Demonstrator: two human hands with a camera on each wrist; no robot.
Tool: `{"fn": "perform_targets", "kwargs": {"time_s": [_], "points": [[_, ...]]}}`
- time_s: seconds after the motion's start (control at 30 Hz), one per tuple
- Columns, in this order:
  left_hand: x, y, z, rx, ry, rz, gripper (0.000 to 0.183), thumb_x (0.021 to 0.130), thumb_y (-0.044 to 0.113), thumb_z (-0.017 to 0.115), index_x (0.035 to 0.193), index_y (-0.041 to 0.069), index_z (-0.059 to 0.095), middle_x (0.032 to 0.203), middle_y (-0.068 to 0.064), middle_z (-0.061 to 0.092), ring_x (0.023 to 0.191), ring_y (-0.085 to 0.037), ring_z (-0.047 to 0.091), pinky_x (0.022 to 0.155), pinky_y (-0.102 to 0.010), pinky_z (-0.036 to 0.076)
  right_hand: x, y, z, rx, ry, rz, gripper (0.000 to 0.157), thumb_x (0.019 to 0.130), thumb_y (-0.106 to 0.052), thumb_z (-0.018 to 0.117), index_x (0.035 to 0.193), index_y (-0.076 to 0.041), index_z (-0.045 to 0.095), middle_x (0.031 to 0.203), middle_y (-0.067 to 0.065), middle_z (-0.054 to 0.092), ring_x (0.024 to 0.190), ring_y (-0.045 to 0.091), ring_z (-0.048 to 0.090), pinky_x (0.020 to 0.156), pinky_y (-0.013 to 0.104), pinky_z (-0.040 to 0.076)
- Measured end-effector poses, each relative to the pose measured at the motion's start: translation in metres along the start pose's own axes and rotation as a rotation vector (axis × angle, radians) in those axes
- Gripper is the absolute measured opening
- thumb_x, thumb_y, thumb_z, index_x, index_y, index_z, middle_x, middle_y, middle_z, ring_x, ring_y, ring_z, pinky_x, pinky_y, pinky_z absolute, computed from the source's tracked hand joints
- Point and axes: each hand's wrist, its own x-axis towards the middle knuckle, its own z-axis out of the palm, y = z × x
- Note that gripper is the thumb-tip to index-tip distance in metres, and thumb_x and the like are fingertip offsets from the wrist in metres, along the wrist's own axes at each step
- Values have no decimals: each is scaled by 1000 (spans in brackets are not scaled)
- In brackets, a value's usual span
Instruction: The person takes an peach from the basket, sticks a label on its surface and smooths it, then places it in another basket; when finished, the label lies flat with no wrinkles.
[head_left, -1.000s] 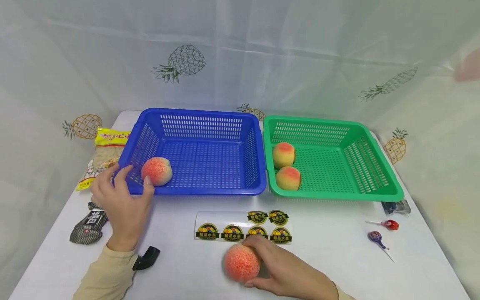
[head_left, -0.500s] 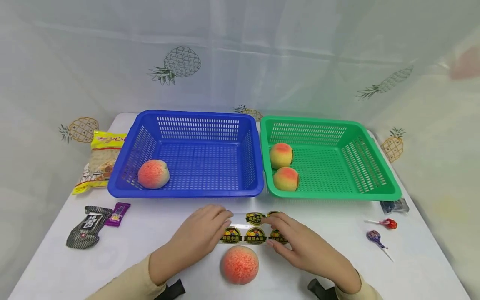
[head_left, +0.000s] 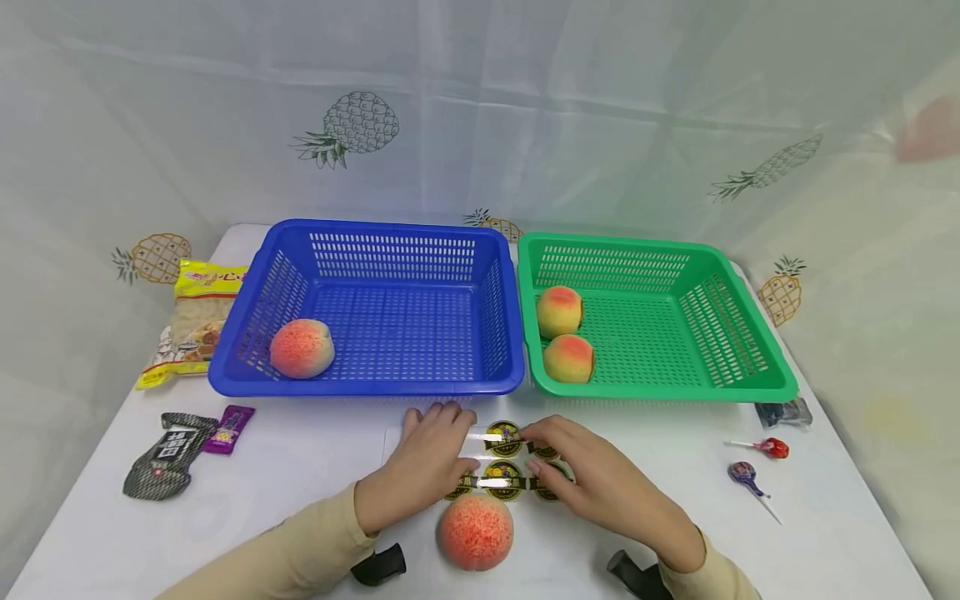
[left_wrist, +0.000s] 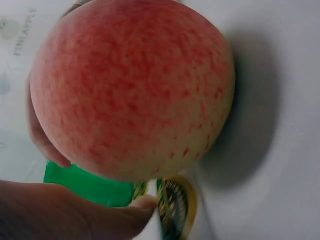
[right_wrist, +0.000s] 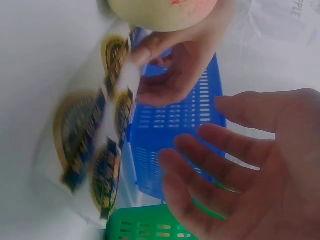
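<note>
A sheet of round black-and-gold stickers (head_left: 502, 477) lies before the baskets, shiny with glare and bent along its length in the right wrist view. My left hand (head_left: 420, 465) pinches its left part, thumb (right_wrist: 142, 55) on the near face and fingers behind. Over the sheet's right end hovers my right hand (head_left: 603, 479), fingers loosely bent and apart, gripping nothing; its palm side (right_wrist: 240, 165) shows in the right wrist view. Just in front of the sheet sits a red-speckled peach (head_left: 476, 533), untouched on the table, filling much of the left wrist view.
Behind stand a blue basket (head_left: 390, 387) with one peach (head_left: 302, 348) and a green basket (head_left: 675, 393) with two yellow-red peaches (head_left: 568, 358). Snack packets (head_left: 171, 457) and a yellow food bag (head_left: 197, 321) lie left. Two lollipops (head_left: 744, 473) lie right.
My left hand has come from the blue basket's left rim to the sticker sheet. My right hand has let go of the front peach and moved up to the sheet's right end.
</note>
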Motion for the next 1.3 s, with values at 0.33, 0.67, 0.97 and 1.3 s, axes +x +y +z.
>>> {"fn": "perform_targets", "kwargs": {"time_s": [0.33, 0.67, 0.97, 1.3], "points": [[14, -8, -3, -302, -120, -30, 27, 66, 15, 74, 87, 10, 58, 87, -2, 53, 86, -19, 48, 78, -34, 41, 10, 4, 3, -55, 3, -1, 24, 87, -24, 56, 110, -20, 56, 104, -13, 55, 98, 1, 52, 84, 20, 44], [20, -10, -2, -464, -166, -57, 44, 69, 2, 69, 108, 13, 53, 108, -2, 57, 104, -20, 52, 87, -36, 42, 21, 7, 15, -205, 34, 25, 26, 80, -18, 64, 106, -15, 59, 98, -7, 58, 89, 4, 53, 75, 22, 47], [20, -7, 1, -463, -90, -29, 35, 77, 10, 65, 111, 13, 56, 114, -1, 57, 111, -20, 49, 93, -37, 39, 30, 12, 26, -281, 28, 36, 22, 79, -18, 65, 101, -17, 60, 92, -8, 55, 77, 5, 51, 67, 23, 46], [22, -9, 7, -549, -56, -81, 25, 80, 14, 63, 105, 15, 58, 103, 1, 60, 100, -16, 54, 86, -34, 43, 29, 15, 31, -328, 57, 3, 22, 78, -18, 67, 99, -18, 60, 90, -9, 53, 79, 7, 51, 68, 25, 46]]}}
